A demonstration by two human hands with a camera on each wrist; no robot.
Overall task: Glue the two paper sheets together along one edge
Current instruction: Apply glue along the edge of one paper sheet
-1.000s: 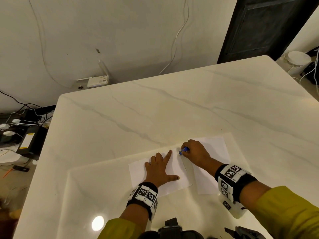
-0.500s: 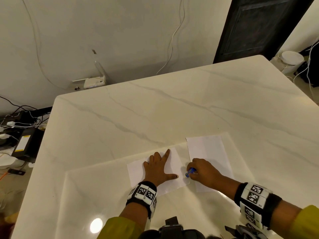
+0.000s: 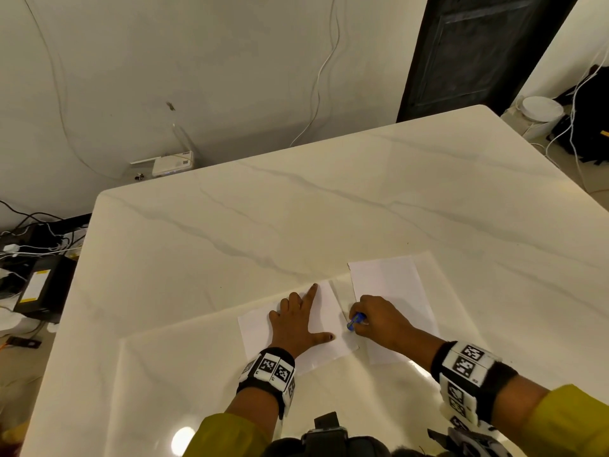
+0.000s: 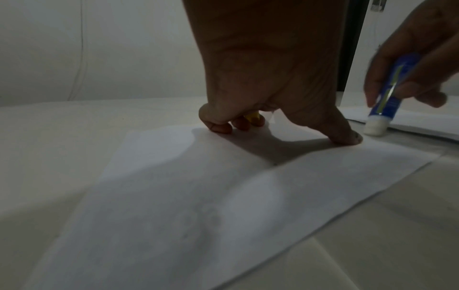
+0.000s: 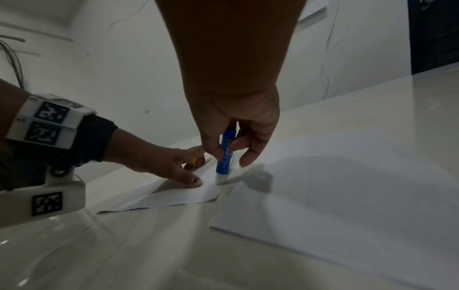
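Two white sheets lie side by side on the marble table (image 3: 329,209). My left hand (image 3: 296,321) presses the left sheet (image 3: 253,328) with index finger and thumb spread. Its other fingers are curled over a small yellow piece (image 4: 253,117). My right hand (image 3: 375,319) grips a blue glue stick (image 3: 356,319) that points down. Its white tip (image 4: 375,127) touches the left sheet's right edge, near the thumb and the near corner. The right sheet (image 3: 389,278) lies partly under my right hand, a narrow gap away.
Beyond the table's far edge a white router (image 3: 173,164) stands by the wall with hanging cables. Black boxes and wires (image 3: 36,285) sit on the floor at the left. A dark door (image 3: 478,51) and a round white device (image 3: 540,108) are at the back right.
My right hand has drawn the glue stick along the left sheet's right edge, from its far corner toward me. My left hand has stayed pressed on the sheet.
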